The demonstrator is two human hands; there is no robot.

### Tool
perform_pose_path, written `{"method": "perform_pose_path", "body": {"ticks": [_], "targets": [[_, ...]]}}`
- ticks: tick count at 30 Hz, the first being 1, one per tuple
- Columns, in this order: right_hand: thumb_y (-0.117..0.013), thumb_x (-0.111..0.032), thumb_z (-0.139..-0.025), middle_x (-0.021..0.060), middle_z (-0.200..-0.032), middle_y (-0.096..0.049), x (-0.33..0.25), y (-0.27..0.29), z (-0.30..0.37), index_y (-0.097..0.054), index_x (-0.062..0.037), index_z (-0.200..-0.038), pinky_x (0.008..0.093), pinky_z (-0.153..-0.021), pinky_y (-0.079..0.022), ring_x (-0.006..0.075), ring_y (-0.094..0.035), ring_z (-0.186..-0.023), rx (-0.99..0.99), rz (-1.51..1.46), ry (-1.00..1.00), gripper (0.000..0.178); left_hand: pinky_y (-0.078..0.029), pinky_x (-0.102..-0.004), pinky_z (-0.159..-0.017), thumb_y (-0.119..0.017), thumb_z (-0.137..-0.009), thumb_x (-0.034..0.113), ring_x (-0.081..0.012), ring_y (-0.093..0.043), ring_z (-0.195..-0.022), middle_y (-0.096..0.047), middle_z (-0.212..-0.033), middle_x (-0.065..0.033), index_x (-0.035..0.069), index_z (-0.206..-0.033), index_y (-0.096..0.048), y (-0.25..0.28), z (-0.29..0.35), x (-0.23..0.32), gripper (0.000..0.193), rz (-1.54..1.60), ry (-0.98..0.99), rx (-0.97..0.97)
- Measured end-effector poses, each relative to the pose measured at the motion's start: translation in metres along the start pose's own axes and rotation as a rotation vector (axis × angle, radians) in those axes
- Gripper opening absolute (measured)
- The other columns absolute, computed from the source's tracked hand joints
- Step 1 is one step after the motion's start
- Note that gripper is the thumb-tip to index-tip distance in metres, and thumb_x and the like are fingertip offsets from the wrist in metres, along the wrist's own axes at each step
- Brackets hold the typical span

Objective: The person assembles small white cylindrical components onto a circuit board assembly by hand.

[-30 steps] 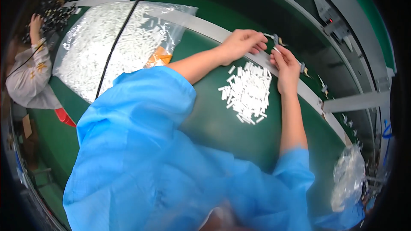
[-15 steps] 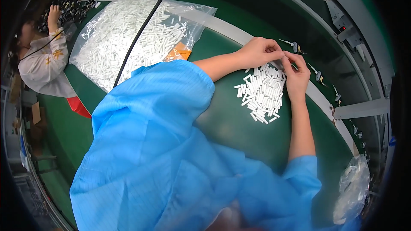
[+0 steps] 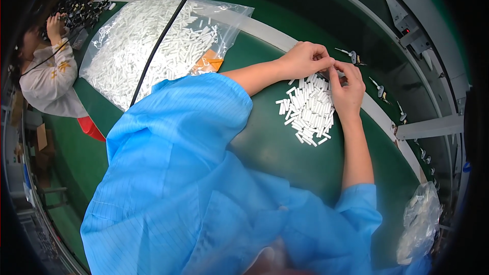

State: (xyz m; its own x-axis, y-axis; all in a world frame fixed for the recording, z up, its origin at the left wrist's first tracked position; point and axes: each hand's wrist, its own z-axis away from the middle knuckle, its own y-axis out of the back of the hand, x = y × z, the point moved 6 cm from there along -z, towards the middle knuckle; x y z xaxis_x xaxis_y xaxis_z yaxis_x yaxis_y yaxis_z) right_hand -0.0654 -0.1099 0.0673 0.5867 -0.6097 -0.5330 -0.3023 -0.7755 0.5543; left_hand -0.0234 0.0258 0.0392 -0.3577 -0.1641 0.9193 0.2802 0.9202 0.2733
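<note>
A loose pile of short white tubes [image 3: 310, 109] lies on the green table top. At its far edge my left hand [image 3: 304, 61] and my right hand [image 3: 348, 89] meet, fingertips pinched together. Whatever sits between the fingers is too small and too covered to make out. The right wrist runs along the pile's right side, while the left forearm reaches in from the left behind it.
A big clear bag [image 3: 147, 40] full of similar white tubes fills the table's left part, with an orange paper [image 3: 209, 62] by it. A black cable [image 3: 165, 33] crosses above. Small parts with white stems [image 3: 378, 87] lie along the far strip. Right: crumpled plastic bag [image 3: 420, 221]. Left: another person [image 3: 48, 79].
My pinched fingers have shifted slightly against each other, the hands staying together beyond the pile. The other person's raised hand has moved lower and to the left. The whole view has drifted a little.
</note>
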Motion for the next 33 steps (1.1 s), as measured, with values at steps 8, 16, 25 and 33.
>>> {"method": "perform_pose_path", "body": {"ticks": [8, 16, 25, 33], "targets": [[-0.067, -0.007, -0.081, 0.0071, -0.086, -0.063, 0.01, 0.002, -0.004, -0.068, -0.0022, -0.089, 0.0251, -0.056, -0.049, 0.0179, -0.059, -0.074, 0.022, -0.043, -0.035, 0.01, -0.051, -0.0266, -0.067, -0.062, -0.086, 0.02, -0.0147, -0.065, -0.07, -0.068, -0.077, -0.0095, -0.002, -0.089, -0.067, 0.0, -0.002, -0.004, 0.023, 0.035, -0.002, -0.014], [-0.066, -0.012, -0.085, 0.0036, -0.086, -0.067, 0.049, 0.002, 0.007, -0.068, -0.0018, -0.096, 0.0212, -0.062, -0.047, 0.0092, -0.059, -0.07, 0.04, -0.215, -0.332, 0.015, -0.053, -0.0338, -0.066, -0.061, -0.083, 0.017, -0.0259, -0.067, -0.073, -0.069, -0.086, -0.0109, 0.005, -0.09, -0.068, 0.063, -0.019, 0.056, 0.015, -0.394, -0.531, 0.394], [-0.066, -0.012, -0.084, 0.0051, -0.09, -0.066, 0.04, -0.001, 0.004, -0.069, -0.0015, -0.095, 0.0212, -0.066, -0.047, 0.0099, -0.059, -0.073, 0.016, -0.251, -0.308, 0.015, -0.05, -0.0392, -0.088, -0.059, -0.078, 0.015, -0.0341, -0.06, -0.107, -0.064, -0.111, -0.0152, 0.01, -0.107, -0.066, 0.327, -0.034, -0.089, 0.03, -1.469, 0.521, 0.165], [-0.069, -0.015, -0.082, 0.0047, -0.083, -0.067, 0.052, -0.005, 0.004, -0.069, -0.0011, -0.095, 0.0221, -0.067, -0.048, 0.0096, -0.058, -0.071, 0.019, -0.287, -0.375, 0.02, -0.051, -0.0377, -0.086, -0.067, -0.071, 0.011, -0.031, -0.065, -0.095, -0.068, -0.103, -0.0141, 0.011, -0.107, -0.069, 0.332, -0.035, -0.088, 0.036, -1.439, 0.448, -0.117]]}}
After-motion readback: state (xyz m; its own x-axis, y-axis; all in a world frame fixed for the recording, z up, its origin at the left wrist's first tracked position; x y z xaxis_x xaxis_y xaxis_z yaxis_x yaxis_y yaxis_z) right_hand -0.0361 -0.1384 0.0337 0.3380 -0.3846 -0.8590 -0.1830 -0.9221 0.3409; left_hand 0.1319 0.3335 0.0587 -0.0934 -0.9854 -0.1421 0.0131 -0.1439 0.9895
